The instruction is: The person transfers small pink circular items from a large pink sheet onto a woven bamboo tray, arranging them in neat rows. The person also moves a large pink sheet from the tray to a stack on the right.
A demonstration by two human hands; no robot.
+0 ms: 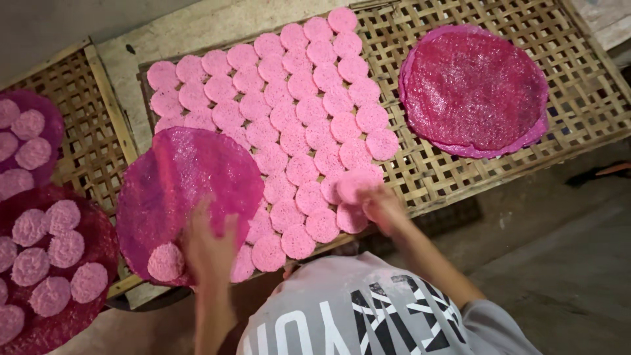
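A woven bamboo rack (460, 171) fills most of the view from above, resting on a pale frame over a dim concrete floor (565, 263). Ahead of both hands, rows of small pink cakes (309, 112), round and rough-surfaced, lie edge to edge across the rack in slanted lines.

The left hand (210, 246) rests with fingers spread on the near edge of a large round magenta tray (190, 190), which is tilted over the near-left end of the rows. One small cake (165, 261) sits on that tray just left of the hand. Whether the fingers grip the tray's rim or only press on it cannot be told; the hand is blurred.

The right hand (384, 207) is at the near-right end of the rows, its fingers closed loosely against a pink cake (358, 184) that is lifted slightly above its neighbours. The motion blur hides how firm the hold is.

Well beyond the right hand, on the far-right part of the rack, lies a stack of magenta trays (473, 92) with nothing on it. Far to the left of the left hand, a second rack (92, 158) carries dark red trays (79, 315) with more pink cakes on them. The person's grey printed shirt (368, 309) shows at the bottom edge.
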